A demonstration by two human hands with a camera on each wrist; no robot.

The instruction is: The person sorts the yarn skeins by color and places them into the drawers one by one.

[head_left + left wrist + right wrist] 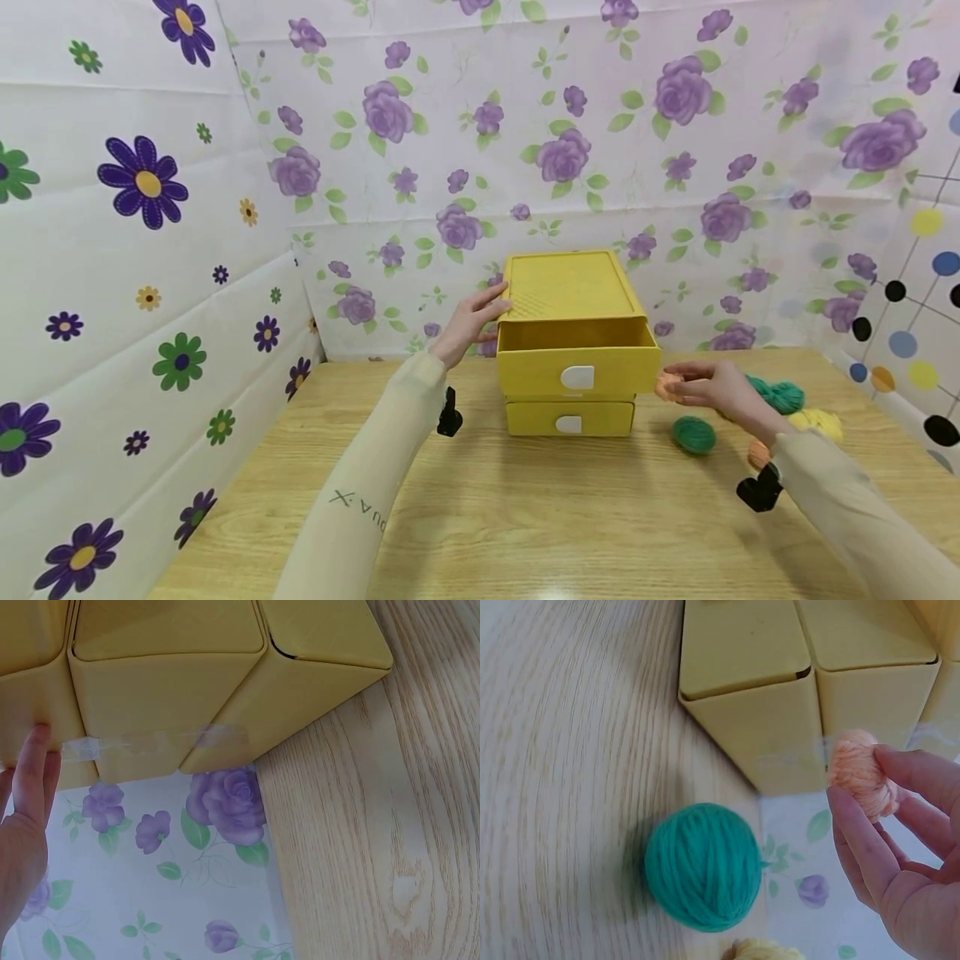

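A yellow cardboard drawer box (pixel 567 283) stands near the back of the table, its upper drawer (pixel 543 372) pulled out and a lower drawer (pixel 528 419) closed. My left hand (pixel 471 321) rests against the box's left side near the top edge, fingers fairly straight. In the left wrist view those fingers (pixel 31 776) touch the side wall close to a strip of clear tape. To the right of the pulled-out drawer, my right hand (pixel 723 390) pinches a small peach yarn ball (pixel 861 774) between thumb and fingers. Beneath that hand a green yarn ball (pixel 693 435) lies on the table.
Further right lie a twisted green yarn skein (pixel 783 396), yellow yarn (pixel 821 423) and another peach yarn ball (pixel 759 454), partly behind my right wrist. Flower-printed cloth (pixel 427 192) hangs behind the wooden table (pixel 570 517) and along its left side.
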